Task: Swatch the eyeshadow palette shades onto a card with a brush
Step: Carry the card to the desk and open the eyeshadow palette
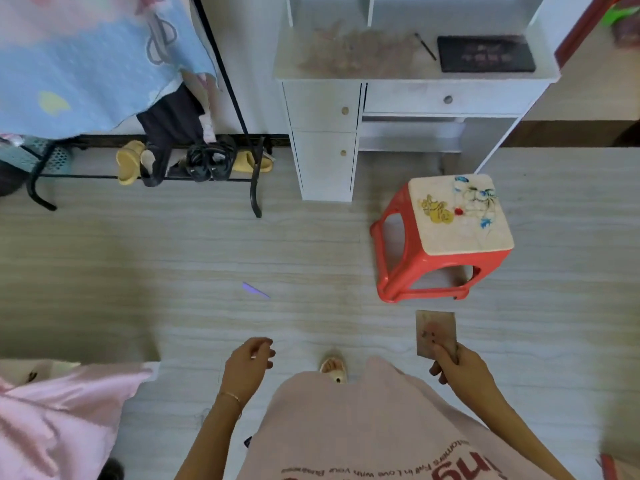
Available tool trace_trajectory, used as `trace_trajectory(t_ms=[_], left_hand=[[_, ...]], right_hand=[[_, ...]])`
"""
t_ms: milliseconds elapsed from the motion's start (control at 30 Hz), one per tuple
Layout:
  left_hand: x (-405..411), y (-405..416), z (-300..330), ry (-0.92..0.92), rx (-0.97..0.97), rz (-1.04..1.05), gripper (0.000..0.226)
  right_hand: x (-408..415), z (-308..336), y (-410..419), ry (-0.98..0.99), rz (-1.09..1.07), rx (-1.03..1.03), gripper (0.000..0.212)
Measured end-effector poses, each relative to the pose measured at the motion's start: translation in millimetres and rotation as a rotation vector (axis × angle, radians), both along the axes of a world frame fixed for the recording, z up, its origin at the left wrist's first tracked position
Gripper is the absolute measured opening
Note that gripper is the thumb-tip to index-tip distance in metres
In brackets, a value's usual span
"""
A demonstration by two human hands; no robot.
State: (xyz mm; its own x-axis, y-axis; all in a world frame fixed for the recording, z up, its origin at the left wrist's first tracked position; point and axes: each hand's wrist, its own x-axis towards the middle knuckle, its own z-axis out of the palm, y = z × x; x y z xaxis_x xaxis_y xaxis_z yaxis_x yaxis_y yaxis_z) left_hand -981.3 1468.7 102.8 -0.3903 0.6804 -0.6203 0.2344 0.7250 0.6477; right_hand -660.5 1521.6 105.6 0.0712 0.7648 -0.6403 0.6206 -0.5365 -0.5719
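Head view: right hand point(457, 367) pinches the card point(435, 332) low right, left hand point(247, 358) loosely curled and empty, while brush point(425, 46) and closed palette point(486, 54) lie on the counter point(381, 72) far upper right, nearer the right hand.

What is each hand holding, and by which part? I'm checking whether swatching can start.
The right hand pinches the card by its lower edge. The left hand holds nothing.
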Motion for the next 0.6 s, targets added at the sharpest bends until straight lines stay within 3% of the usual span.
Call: trace_trajectory(t_ms=[300,600], left_hand=[[-12,180,-5,-0.023,0.01,-0.141,0.017],[-7,325,-5,-0.023,-0.017,-0.114,0.016]], right_hand=[[-7,-12,104,-0.038,-0.121,-0.078,0.03],[-20,-9,285,-0.005,-0.091,-0.06,0.026]])
